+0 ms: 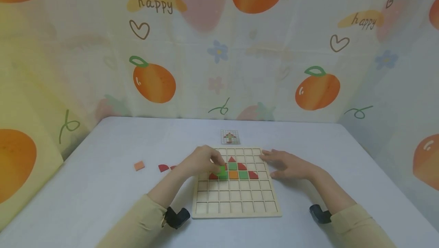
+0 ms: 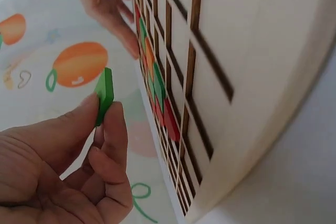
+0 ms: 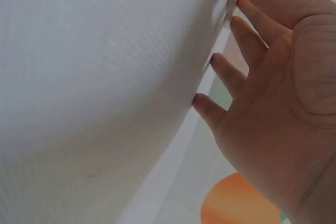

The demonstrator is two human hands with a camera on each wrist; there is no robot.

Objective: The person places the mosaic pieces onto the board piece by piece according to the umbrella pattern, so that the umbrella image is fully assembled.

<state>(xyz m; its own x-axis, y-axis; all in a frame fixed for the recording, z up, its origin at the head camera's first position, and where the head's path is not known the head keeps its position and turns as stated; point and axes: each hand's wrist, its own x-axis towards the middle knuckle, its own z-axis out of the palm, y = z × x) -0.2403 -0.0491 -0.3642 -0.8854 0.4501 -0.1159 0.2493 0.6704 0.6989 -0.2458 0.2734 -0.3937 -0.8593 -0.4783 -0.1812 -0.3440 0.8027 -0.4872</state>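
My left hand point(image 1: 201, 160) pinches a small green tile point(image 2: 105, 95) between thumb and fingers, held just above the gridded wooden board point(image 1: 236, 196). Set in the grid are a red triangle point(image 1: 231, 160), an orange square point(image 1: 233, 175), several green squares and red rounded pieces; the left fingers hide some of them. At the board's right edge lies my right hand point(image 1: 290, 165), its fingers spread and fairly straight. The right wrist view shows its fingertips touching the white tabletop and the board's edge.
Behind the board lies a small pattern card point(image 1: 229, 136). On the white table point(image 1: 103, 202) to the left are a loose orange square point(image 1: 139, 165) and a red quarter-round piece point(image 1: 163, 168), with another red piece partly behind the left forearm. A printed curtain hangs behind.
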